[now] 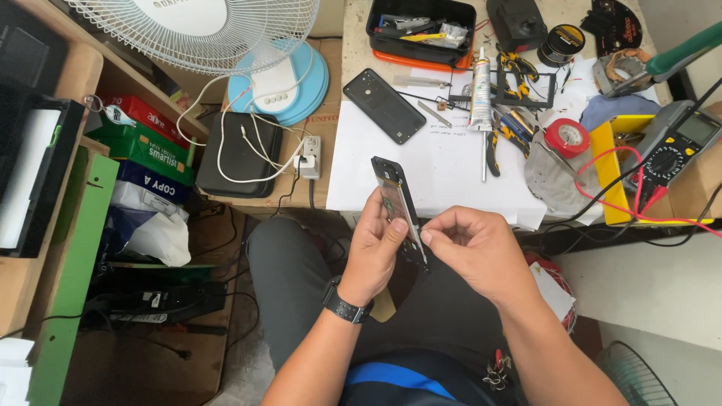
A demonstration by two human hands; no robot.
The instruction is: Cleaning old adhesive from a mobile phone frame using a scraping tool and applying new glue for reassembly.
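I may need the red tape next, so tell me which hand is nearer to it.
Right. The right hand is below and left of the red tape, pinching the opened phone; the left hand holds that phone farther left.

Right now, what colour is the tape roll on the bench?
Red, with a white core: the tape roll shows best in the head view, beside the yellow tray.

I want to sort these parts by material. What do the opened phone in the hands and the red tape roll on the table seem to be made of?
The opened phone, held by the left hand and the right hand, looks like dark plastic or metal around a greenish circuit board; the view leaves it open. The red tape roll looks like glossy vinyl on a white core.
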